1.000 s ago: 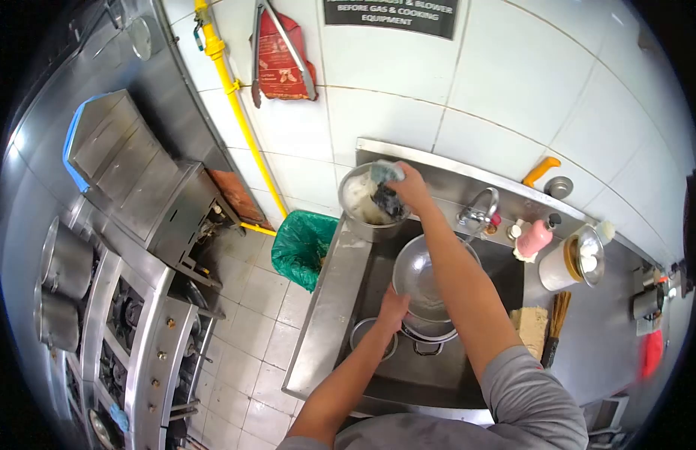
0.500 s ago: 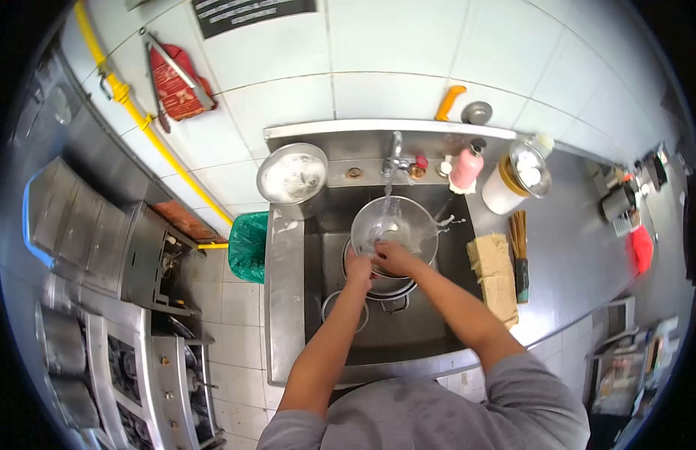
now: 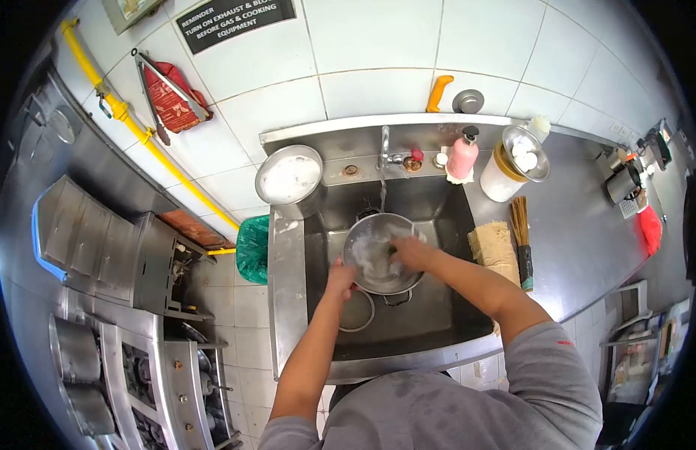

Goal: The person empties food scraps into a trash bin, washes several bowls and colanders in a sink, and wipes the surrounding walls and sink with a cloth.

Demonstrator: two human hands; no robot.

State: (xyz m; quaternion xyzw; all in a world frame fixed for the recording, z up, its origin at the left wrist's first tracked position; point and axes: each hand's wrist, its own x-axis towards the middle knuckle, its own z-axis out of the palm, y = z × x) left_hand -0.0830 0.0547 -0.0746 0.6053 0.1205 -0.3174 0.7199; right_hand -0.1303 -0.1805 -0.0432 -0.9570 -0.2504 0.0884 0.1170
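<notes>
In the sink, a round metal bowl with whitish suds or water inside stands in front of the running faucet. My left hand grips the bowl's left rim, fingers closed on it. Inside the bowl's right half is my right hand, smeared by motion. Whether its fingers hold anything cannot be made out. A second round metal vessel sits beneath and to the front left of the bowl. Part of a pot handle shows below the bowl's front edge.
A pot of white suds stands on the left ledge. To the right are a pink pump bottle, a white container with a metal bowl on top, a folded tan cloth and a stick brush. A green-lined bin stands left.
The bowl has tipped from facing the faucet to lying flatter, closer to me. Water now falls behind it. My right hand has moved right within the bowl; my left has shifted left and down.
</notes>
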